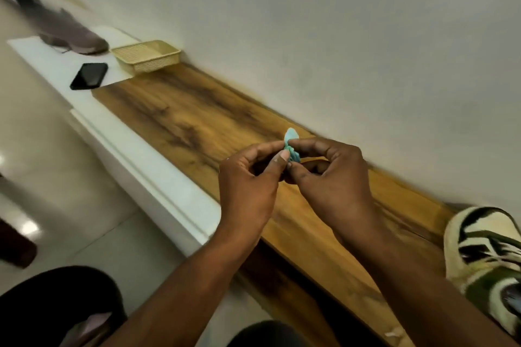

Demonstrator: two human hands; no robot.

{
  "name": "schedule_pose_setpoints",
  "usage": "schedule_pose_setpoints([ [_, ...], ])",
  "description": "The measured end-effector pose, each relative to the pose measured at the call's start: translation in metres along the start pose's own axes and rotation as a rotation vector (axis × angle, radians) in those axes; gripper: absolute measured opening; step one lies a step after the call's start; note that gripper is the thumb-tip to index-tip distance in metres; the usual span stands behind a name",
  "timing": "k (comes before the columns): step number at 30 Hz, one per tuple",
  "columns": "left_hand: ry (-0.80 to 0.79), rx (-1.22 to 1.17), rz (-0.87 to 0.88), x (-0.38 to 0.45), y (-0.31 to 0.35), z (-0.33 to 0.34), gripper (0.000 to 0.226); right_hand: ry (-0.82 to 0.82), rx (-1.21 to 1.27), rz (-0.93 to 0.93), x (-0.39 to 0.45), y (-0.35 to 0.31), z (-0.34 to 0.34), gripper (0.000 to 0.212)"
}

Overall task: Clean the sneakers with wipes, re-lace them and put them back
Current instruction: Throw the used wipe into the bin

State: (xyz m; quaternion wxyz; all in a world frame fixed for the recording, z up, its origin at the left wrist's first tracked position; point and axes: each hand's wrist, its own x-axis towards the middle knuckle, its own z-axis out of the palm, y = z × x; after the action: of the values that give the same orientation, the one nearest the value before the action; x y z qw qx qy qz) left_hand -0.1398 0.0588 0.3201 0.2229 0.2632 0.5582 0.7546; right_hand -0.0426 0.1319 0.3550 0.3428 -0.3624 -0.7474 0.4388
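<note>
- A long wooden shelf (197,121) runs along the white wall (338,22), from far left to near right.
- A cream sneaker with dark green stripes (487,256) lies on the shelf at the right edge of view, cut off by the frame; its long axis runs roughly along the shelf, rounded end toward the far side.
- A brownish sneaker (70,34) sits at the far left end, toe pointing right toward a beige basket (146,55).
- A black phone (89,75) lies just in front of the basket.
- The left hand (251,177) and right hand (335,175) meet above the shelf, fingertips of both pinching a small crumpled teal wipe (291,145), which stands upright between them.
</note>
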Motion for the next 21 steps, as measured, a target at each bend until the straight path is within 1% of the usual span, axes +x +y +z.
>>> schedule_pose_setpoints([
  [4, 0.150, 0.008, 0.008, -0.003, 0.000, -0.056, 0.018, -0.132, 0.007, -0.022, -0.004, -0.014, 0.055, 0.030],
  [8, 0.294, 0.029, 0.013, -0.014, 0.000, -0.110, 0.017, -0.244, 0.035, -0.002, -0.016, -0.027, 0.107, 0.028],
  [12, 0.439, 0.050, 0.010, -0.036, 0.001, -0.173, 0.015, -0.390, 0.056, 0.022, -0.041, -0.040, 0.166, 0.027],
  [15, 0.549, 0.041, -0.008, -0.060, 0.001, -0.219, 0.015, -0.513, 0.026, 0.010, -0.066, -0.047, 0.208, 0.027],
  [18, 0.622, 0.024, -0.056, -0.087, 0.001, -0.259, 0.014, -0.573, 0.037, 0.006, -0.094, -0.051, 0.244, 0.024],
  [21, 0.692, 0.038, -0.120, -0.112, -0.003, -0.296, 0.011, -0.631, 0.044, 0.064, -0.121, -0.052, 0.275, 0.021],
])
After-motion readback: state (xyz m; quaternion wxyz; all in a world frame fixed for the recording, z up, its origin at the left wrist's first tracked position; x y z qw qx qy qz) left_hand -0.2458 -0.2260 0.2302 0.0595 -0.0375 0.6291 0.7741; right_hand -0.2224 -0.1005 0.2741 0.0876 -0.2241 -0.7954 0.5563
